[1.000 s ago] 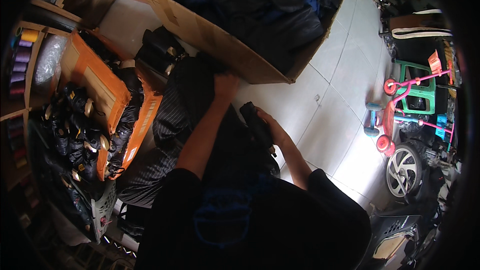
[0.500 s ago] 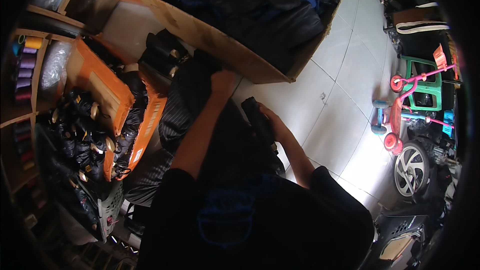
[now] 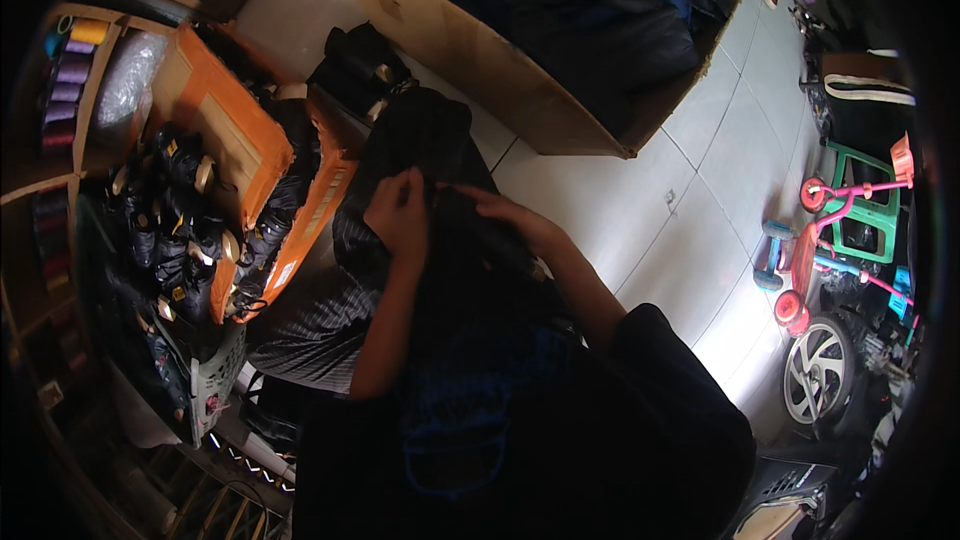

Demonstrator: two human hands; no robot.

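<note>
Head view: 2 hands, left hand (image 3: 398, 212), right hand (image 3: 510, 220), grip 1 dark garment (image 3: 420, 140).

There is one view only, from a wide fisheye camera on the person's head. It looks steeply down over the person's own chest and forearms, which enter from the lower edge. The left hand (image 3: 398, 212) and right hand (image 3: 510, 220) are near the centre, close to the lens. The floor tiles (image 3: 640, 210) run to the upper right, and their straight lines bend near the rim. The large cardboard box (image 3: 500, 70) stands farther, at the top. The orange box (image 3: 235, 145) is at the left. The corners are dark.
</note>
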